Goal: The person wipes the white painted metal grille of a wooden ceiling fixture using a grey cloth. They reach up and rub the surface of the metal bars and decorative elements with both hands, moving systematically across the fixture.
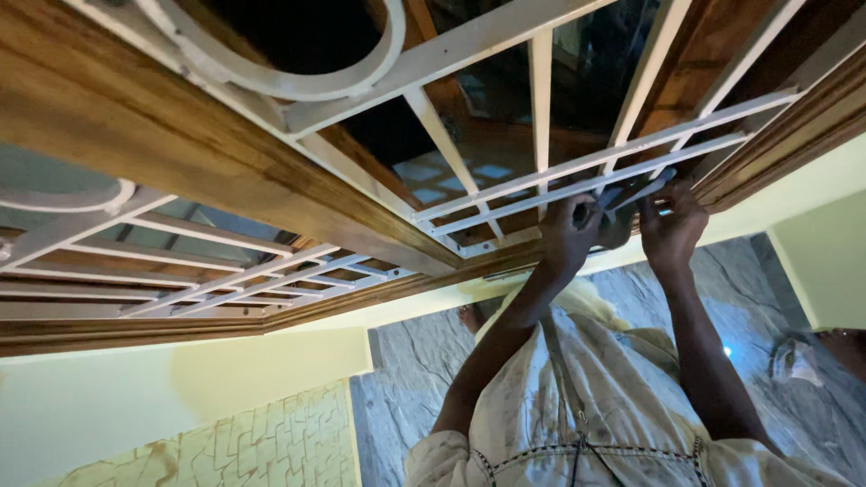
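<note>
Both hands are reaching up in the right centre of the frame to a white-painted metal window grille (577, 176) set in a brown varnished wooden window frame (180, 144). The left hand (570, 233) is curling its fingers (577, 212) around a small flat grey metal tool (631, 194) and pressing it against the lower horizontal bar of the grille. The right hand (672, 225) is sitting just beside it, its fingers (651, 209) pressed together and pinching the same tool's other end; what kind of tool it is cannot be told.

The grille's vertical bars are crossing just above the hands, and a curved white scroll (298, 81) is filling the upper left. The wooden frame is running diagonally across the frame from upper left to lower centre, blocking much of the left pane. Behind the arms, a grey stone-patterned wall (433, 361) and pale yellow-green painted wall (180, 397) are showing. The person is wearing a paint-stained cream shirt (613, 397), at the bottom centre.
</note>
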